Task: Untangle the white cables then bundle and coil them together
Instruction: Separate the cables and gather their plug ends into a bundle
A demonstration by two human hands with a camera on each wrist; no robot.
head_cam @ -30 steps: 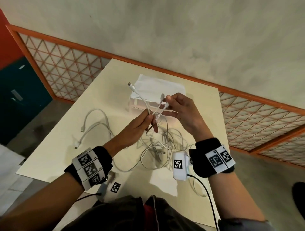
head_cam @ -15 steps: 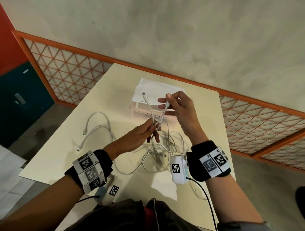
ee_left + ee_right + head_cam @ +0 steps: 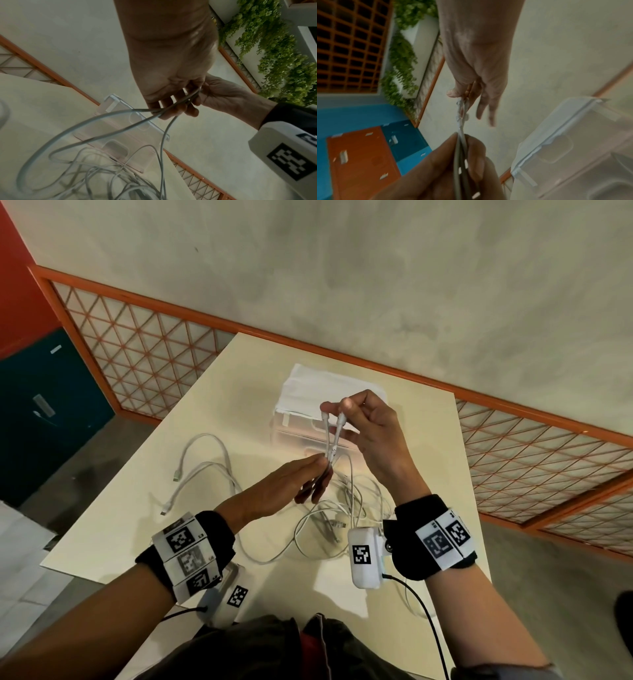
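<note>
White cables (image 3: 330, 436) pinched in both my hands.
My right hand (image 3: 371, 436) pinches two connector ends; my left hand (image 3: 291, 484) grips the strands below, slack on the counter (image 3: 421, 446).

Both forearms reach forward, each wrist wrapped in a black band bearing printed markers. The right hand (image 3: 371, 436) is raised, thumb and forefinger pinching together at the top, the remaining fingers loosely curled. The left hand (image 3: 291, 481) sits lower and nearer, its fingertips (image 3: 320, 465) pinched together, pointing toward the right hand.
</note>
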